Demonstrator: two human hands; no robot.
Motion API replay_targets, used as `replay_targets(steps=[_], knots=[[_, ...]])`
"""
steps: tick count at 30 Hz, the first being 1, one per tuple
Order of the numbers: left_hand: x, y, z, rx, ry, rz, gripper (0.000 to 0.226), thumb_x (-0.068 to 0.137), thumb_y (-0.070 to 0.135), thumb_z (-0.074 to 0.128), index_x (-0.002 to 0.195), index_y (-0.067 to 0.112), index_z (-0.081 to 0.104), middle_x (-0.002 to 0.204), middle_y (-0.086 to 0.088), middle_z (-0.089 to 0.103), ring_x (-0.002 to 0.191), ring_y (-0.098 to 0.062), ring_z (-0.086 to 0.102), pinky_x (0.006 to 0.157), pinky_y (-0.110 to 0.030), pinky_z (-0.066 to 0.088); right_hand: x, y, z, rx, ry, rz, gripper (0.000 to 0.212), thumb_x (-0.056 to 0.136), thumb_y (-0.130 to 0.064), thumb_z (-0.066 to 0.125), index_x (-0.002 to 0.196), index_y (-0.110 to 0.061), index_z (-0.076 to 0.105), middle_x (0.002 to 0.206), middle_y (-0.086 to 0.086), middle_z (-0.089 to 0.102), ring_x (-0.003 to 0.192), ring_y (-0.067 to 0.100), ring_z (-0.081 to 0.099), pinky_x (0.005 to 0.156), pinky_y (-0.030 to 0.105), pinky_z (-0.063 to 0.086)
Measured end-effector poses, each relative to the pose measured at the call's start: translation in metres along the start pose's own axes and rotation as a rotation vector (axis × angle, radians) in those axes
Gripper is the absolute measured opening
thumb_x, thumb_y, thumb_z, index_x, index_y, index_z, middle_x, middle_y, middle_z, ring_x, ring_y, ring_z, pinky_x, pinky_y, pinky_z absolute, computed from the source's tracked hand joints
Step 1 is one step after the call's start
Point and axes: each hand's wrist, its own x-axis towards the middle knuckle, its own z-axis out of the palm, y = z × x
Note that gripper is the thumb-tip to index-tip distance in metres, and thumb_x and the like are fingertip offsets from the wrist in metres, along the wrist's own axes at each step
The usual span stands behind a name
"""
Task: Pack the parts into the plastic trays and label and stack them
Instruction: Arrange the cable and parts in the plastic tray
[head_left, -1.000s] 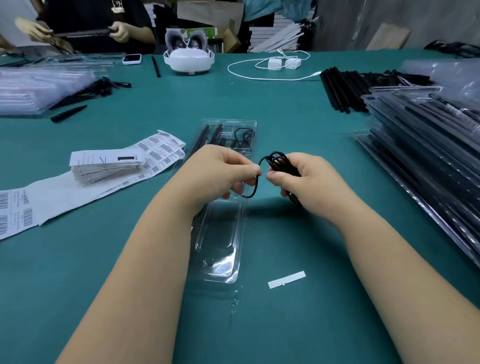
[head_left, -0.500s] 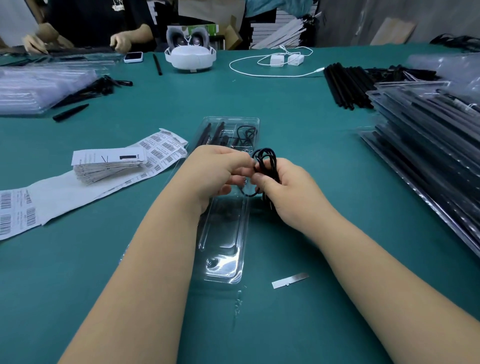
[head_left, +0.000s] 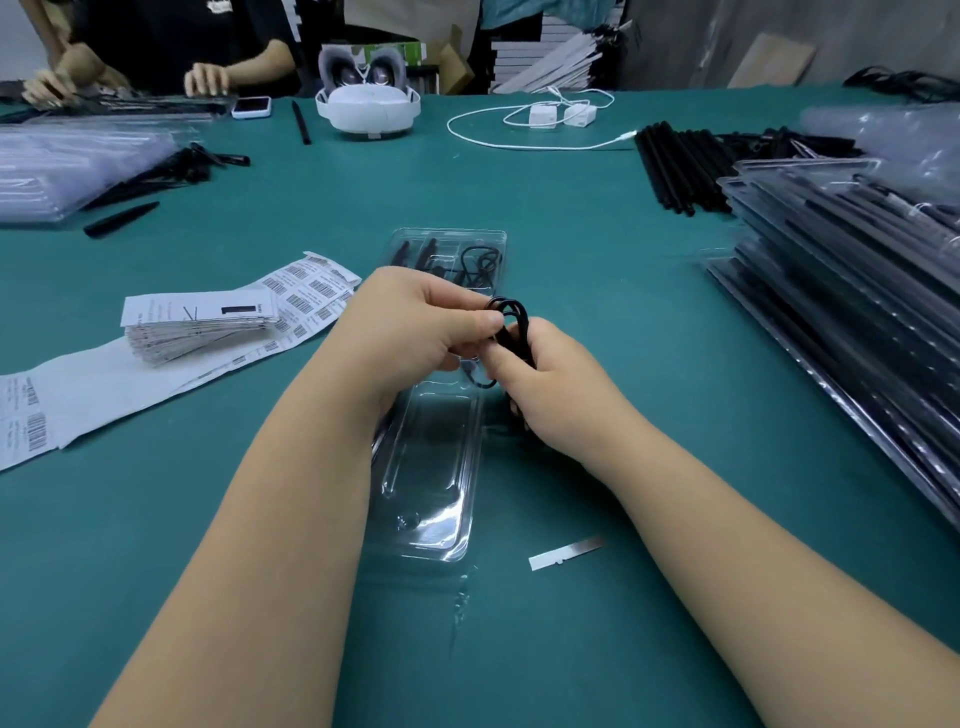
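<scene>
Head-worn view, forward-down (close, wide-angle)

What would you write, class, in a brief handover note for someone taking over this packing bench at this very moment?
Left hand and right hand both pinch a coiled black cord above the open clear plastic tray.
Done: the tray's far end already holds black parts and another cord; packed trays are stacked on the right.
Left: seat the cord, close the tray, stick on a barcode label, add it to the stack.

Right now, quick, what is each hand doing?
Left hand: pinching the black cord bundle with thumb and fingers.
Right hand: closed around the same cord bundle.
</scene>
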Motion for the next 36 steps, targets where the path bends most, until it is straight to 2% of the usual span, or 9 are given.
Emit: replay_targets(steps=[6, 9, 12, 16, 19, 26, 31, 34, 36], knots=[[-0.003, 0.005, 0.006, 0.024, -0.002, -0.055, 0.006, 0.079, 0.023, 0.074, 0.085, 0.024, 0.075, 0.066, 0.011, 0.069, 0.057, 0.001, 0.059, 0.052, -0.013, 0.045, 0.007, 0.002, 0.002, 0.276, 0.054, 0.090, 0.021, 0.090, -0.018, 0.059, 0.070, -0.021, 0.053, 0.050, -0.014, 0.048, 0.048, 0.006, 0.041, 0.051, 0.022, 0.036], [-0.005, 0.004, -0.005, 0.468, -0.081, -0.160, 0.081, 0.063, 0.069, 0.070, 0.131, 0.029, 0.052, 0.119, 0.009, 0.060, 0.104, -0.007, 0.057, 0.085, -0.026, 0.045, 0.008, 0.002, -0.001, 0.350, 0.089, 0.188, 0.027, 0.090, -0.031, 0.060, 0.069, -0.019, 0.048, 0.051, -0.010, 0.044, 0.047, 0.010, 0.039, 0.049, 0.025, 0.035], [-0.017, 0.009, -0.001, 0.823, -0.270, -0.304, 0.137, 0.029, 0.097, 0.046, 0.149, 0.038, 0.013, 0.157, 0.006, 0.016, 0.142, -0.021, 0.023, 0.111, -0.045, 0.027, 0.008, 0.000, -0.003, 0.373, 0.134, 0.240, 0.037, 0.087, -0.041, 0.062, 0.062, -0.017, 0.047, 0.043, -0.012, 0.045, 0.036, 0.006, 0.041, 0.038, 0.015, 0.033], [-0.018, 0.007, 0.017, 0.962, -0.427, -0.364, 0.131, 0.038, 0.097, 0.041, 0.146, 0.044, -0.010, 0.158, 0.011, -0.015, 0.145, -0.031, -0.014, 0.112, -0.063, 0.011, 0.009, -0.002, -0.002, 0.553, 0.211, 0.347, 0.035, 0.091, -0.033, 0.057, 0.060, -0.018, 0.049, 0.060, -0.004, 0.051, 0.050, 0.012, 0.045, 0.057, 0.027, 0.041], [-0.018, 0.001, 0.018, 1.055, -0.470, -0.362, 0.114, 0.058, 0.081, 0.049, 0.143, 0.046, -0.019, 0.155, 0.012, -0.024, 0.143, -0.031, -0.021, 0.111, -0.065, 0.010, 0.007, -0.001, 0.000, 0.456, 0.256, 0.329, 0.041, 0.088, -0.029, 0.053, 0.048, -0.020, 0.046, 0.061, -0.002, 0.044, 0.057, 0.015, 0.042, 0.064, 0.028, 0.034], [-0.015, 0.006, 0.015, 1.037, -0.449, -0.327, 0.098, 0.071, 0.070, 0.047, 0.147, 0.043, -0.008, 0.158, 0.012, -0.013, 0.146, -0.031, -0.007, 0.110, -0.054, 0.015, 0.009, -0.001, -0.012, 0.063, 0.235, 0.226, 0.032, 0.086, -0.025, 0.048, 0.055, -0.020, 0.050, 0.037, -0.013, 0.041, 0.052, 0.016, 0.040, 0.054, 0.028, 0.033], [-0.014, 0.011, 0.013, 0.994, -0.381, -0.254, 0.094, 0.069, 0.067, 0.051, 0.148, 0.028, 0.016, 0.155, 0.001, 0.021, 0.138, -0.028, 0.027, 0.102, -0.041, 0.033, 0.010, 0.004, -0.018, 0.118, 0.100, 0.329, 0.020, 0.086, -0.026, 0.051, 0.069, -0.015, 0.054, 0.060, 0.006, 0.048, 0.049, 0.022, 0.040, 0.037, 0.020, 0.028], [-0.016, 0.013, 0.014, 0.964, -0.321, -0.200, 0.083, 0.070, 0.061, 0.054, 0.139, 0.020, 0.032, 0.125, 0.000, 0.048, 0.107, -0.019, 0.046, 0.081, -0.033, 0.039, 0.006, 0.003, -0.026, 0.020, -0.093, 0.332, 0.024, 0.087, -0.028, 0.055, 0.068, -0.015, 0.056, 0.051, 0.001, 0.056, 0.041, 0.018, 0.046, 0.035, 0.017, 0.029], [-0.016, 0.013, 0.014, 0.942, -0.283, -0.176, 0.077, 0.066, 0.062, 0.056, 0.129, 0.021, 0.042, 0.095, 0.009, 0.049, 0.090, -0.013, 0.049, 0.070, -0.032, 0.042, 0.004, 0.002, -0.031, -0.026, -0.195, 0.347, 0.027, 0.089, -0.031, 0.056, 0.069, -0.014, 0.060, 0.047, -0.002, 0.058, 0.034, 0.010, 0.045, 0.033, 0.014, 0.027]])
